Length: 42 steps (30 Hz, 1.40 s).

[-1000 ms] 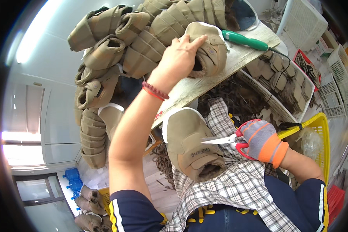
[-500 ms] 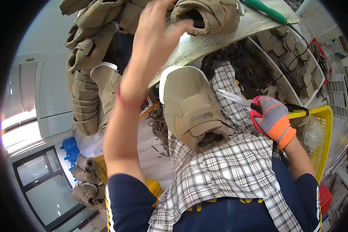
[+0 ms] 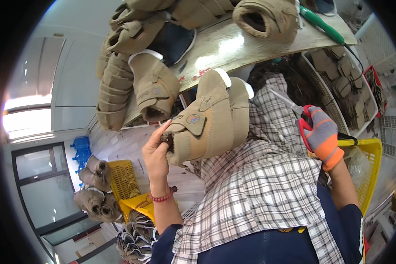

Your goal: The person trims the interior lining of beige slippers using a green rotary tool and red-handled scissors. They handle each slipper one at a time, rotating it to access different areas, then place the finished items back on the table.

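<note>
You've got the tan boot upper over your lap, left fingers pinching its fleecy collar; it slants up and rightward, apart from the scissors gripped in your curled, gloved right fingers.

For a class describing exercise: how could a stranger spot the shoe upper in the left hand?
Start from the table across the top, then drop to the checked apron. At the apron's upper left, a bare left hand grips a tan, white-edged shoe upper by its fleecy opening. Unlike the matching uppers on the table, this one is held.
</note>
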Each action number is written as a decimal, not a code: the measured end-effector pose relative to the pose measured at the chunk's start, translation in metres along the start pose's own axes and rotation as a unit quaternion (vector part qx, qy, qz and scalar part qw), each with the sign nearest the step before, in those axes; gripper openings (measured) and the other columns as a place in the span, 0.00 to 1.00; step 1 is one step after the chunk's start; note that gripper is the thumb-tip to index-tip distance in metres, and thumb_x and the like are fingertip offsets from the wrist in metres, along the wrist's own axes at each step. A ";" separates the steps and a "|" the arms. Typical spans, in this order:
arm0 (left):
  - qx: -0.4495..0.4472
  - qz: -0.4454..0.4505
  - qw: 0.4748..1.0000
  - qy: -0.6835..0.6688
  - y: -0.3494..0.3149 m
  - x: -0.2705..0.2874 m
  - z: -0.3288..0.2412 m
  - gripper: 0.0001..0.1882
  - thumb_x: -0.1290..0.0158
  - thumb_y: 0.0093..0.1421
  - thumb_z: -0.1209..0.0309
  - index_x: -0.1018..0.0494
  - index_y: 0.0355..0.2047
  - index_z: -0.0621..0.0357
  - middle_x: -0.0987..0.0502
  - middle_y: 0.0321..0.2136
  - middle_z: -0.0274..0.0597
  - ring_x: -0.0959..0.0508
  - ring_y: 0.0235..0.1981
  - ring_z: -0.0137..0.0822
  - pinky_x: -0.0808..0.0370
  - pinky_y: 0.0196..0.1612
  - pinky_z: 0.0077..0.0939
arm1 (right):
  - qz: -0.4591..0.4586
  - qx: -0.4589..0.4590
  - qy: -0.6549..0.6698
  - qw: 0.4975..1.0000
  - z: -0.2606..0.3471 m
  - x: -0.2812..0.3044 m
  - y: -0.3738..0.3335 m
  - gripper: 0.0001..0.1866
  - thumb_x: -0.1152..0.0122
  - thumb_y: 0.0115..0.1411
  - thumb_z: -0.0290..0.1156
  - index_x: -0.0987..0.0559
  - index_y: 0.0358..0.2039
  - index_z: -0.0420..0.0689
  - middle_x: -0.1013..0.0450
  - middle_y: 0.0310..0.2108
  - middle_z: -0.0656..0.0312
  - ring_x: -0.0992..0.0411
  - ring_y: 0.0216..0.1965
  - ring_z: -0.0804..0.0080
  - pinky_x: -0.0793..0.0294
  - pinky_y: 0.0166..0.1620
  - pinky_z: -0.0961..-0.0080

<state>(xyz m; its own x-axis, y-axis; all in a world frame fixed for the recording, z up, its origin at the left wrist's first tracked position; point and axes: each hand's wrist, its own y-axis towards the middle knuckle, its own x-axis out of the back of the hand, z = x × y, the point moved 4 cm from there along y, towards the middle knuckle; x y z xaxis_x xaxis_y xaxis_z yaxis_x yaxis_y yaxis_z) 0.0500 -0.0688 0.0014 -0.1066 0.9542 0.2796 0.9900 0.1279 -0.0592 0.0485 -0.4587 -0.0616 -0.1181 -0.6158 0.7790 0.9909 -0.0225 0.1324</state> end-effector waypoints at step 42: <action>0.341 0.089 0.770 -0.531 -0.047 -0.002 0.170 0.06 0.48 0.45 0.87 0.26 0.25 0.69 0.26 0.41 0.50 0.26 0.45 0.48 0.29 0.52 0.39 | 0.177 0.328 -0.093 0.923 0.143 -0.018 0.056 0.13 0.34 0.46 0.37 0.23 0.30 0.44 0.27 0.26 0.59 0.27 0.32 0.61 0.26 0.37 0.71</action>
<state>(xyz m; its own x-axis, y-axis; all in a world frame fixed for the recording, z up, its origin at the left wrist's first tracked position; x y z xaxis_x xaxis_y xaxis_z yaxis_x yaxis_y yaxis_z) -0.0120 -0.0306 -0.1595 -0.3491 0.6092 -0.7120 0.7580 -0.2631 -0.5968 0.0971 -0.3358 0.0195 0.1370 -0.3452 0.9285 0.7251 0.6735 0.1434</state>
